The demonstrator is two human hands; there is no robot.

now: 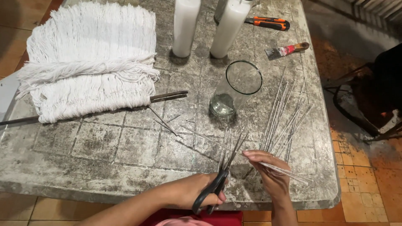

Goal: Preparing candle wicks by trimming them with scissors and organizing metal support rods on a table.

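A: Scissors (215,184) w/ black handles sit in the left hand (197,193), fingers (220,196) curled through the loops; blades point up and away, slightly parted, over the near edge of the surface (104,146).

B: And the right?

A: Right hand (270,173) pinches a thin whitish stick (284,170) between thumb and fingertips, closed on it. The stick runs out to the right, low over the surface. Can't tell if the blades touch it.

B: Anything hidden?

A: Both forearms are cut off at the bottom edge. Something red and pink below the surface edge is too cropped to name. Dark shape at far right is unclear, maybe a chair frame.

B: Around them?

A: Loose bundle of the same thin sticks (287,117) fans out just beyond the right hand. Clear glass jar (234,90) stands upright behind them, centre. Two white candles (186,25) stand farther back, tops cropped. White stringy cord bundle (90,62) hangs over a dark metal rod (167,96) at left. Orange-black utility knife (268,23) and a small scraper (287,50) lie at the back right, well apart from the hands.
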